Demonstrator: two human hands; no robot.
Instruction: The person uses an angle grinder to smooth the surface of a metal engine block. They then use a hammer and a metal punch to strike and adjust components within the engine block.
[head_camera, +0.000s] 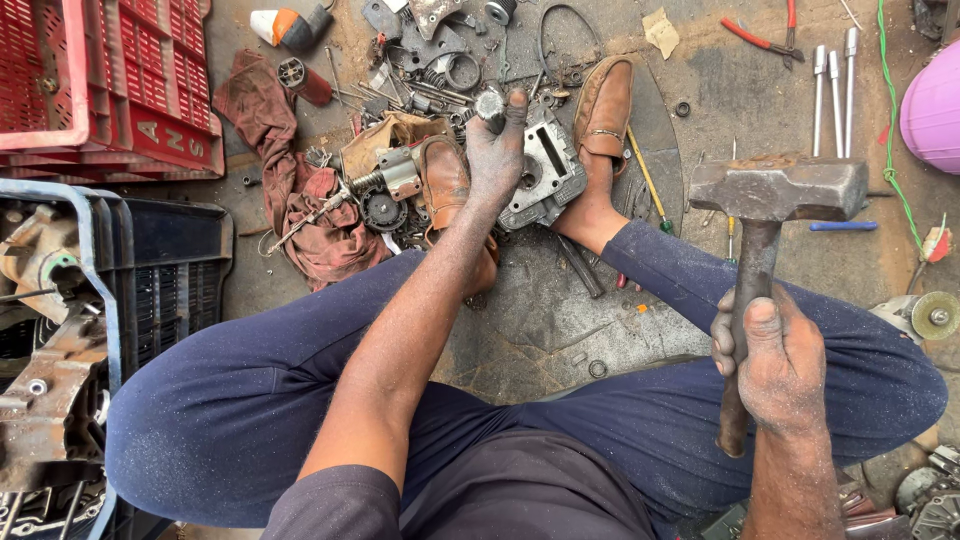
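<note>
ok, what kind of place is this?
Likely an informal floor-level repair workshop. The right hand grips a hammer, the left hand holds a small metal part over an engine casing, amid scattered tools.

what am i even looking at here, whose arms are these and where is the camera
There is one picture, from a camera worn on a person's head, looking down, so the arms and the blue-trousered legs are that person's own. They sit on a concrete workshop floor.

The right hand grips the handle of a heavy hammer, its head raised. The left hand reaches forward and holds a small round metal piece at its fingertips, above a grey metal engine casing that lies between the brown shoes.

Around them lie a dirty red rag, loose metal parts, red-handled pliers, red crates and a dark crate of engine parts.
</note>
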